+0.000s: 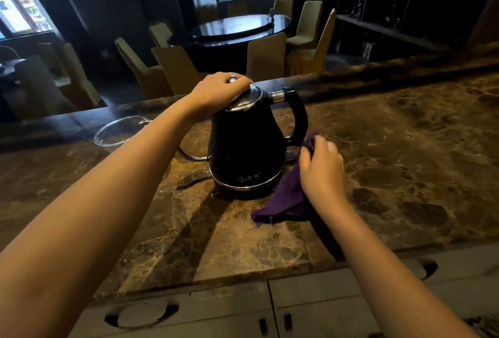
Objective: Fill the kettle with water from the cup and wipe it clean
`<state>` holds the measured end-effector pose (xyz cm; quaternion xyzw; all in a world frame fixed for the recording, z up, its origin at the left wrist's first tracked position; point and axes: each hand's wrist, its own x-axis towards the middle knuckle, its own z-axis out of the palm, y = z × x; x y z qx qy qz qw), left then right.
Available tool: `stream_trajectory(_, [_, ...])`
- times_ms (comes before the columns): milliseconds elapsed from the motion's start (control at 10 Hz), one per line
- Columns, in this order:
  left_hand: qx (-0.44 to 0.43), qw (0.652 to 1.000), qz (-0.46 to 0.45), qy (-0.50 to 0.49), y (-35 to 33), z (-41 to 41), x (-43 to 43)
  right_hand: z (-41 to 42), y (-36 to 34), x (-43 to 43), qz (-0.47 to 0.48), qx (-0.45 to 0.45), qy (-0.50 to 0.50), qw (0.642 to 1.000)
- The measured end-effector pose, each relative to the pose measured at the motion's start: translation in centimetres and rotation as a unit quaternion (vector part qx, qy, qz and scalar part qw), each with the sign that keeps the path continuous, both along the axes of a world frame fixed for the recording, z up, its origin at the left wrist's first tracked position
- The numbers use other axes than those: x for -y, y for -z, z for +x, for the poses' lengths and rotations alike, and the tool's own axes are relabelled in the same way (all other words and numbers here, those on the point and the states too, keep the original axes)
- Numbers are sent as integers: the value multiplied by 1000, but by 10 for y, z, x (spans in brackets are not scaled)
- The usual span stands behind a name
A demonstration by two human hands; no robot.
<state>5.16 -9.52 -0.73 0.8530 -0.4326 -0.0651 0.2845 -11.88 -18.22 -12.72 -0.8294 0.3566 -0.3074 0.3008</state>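
Observation:
A black electric kettle (244,146) with a steel lid and a black handle on its right stands upright on the brown marble counter (405,148). My left hand (218,90) lies flat on top of the lid, fingers closed over the knob. My right hand (321,173) grips a purple cloth (286,197) just right of the kettle's lower body, below the handle; the cloth's loose end trails onto the counter. A clear glass cup (118,131) sits on the counter to the left, behind my left forearm, partly hidden.
The kettle's cord (189,155) curves out on its left side. White cabinet drawers (310,300) run below the counter's front edge. Beyond the counter are a round dark dining table (240,27) and several covered chairs.

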Motion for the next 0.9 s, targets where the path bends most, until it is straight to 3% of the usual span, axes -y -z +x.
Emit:
stream_trajectory(100, [4, 1000, -4, -8, 1, -1, 0, 24, -11, -14, -58, 93, -66, 992])
stream_trajectory(200, [6, 1000, -6, -9, 2, -1, 1, 36, 1, -27, -73, 69, -92, 991])
stream_trajectory(300, [-7, 1000, -4, -7, 1, 1, 1, 19, 26, -20, -96, -24, -85, 991])
stream_trajectory(500, [-41, 999, -21, 17, 0, 3, -2, -14, 17, 11, -167, -185, -190, 950])
stream_trajectory(700, [-25, 999, -10, 29, -7, 4, -8, -40, -7, 55, -244, -206, -84, 944])
stream_trajectory(900, [74, 997, 5, 36, -16, 6, -12, -35, -18, 65, -219, -268, -70, 936])
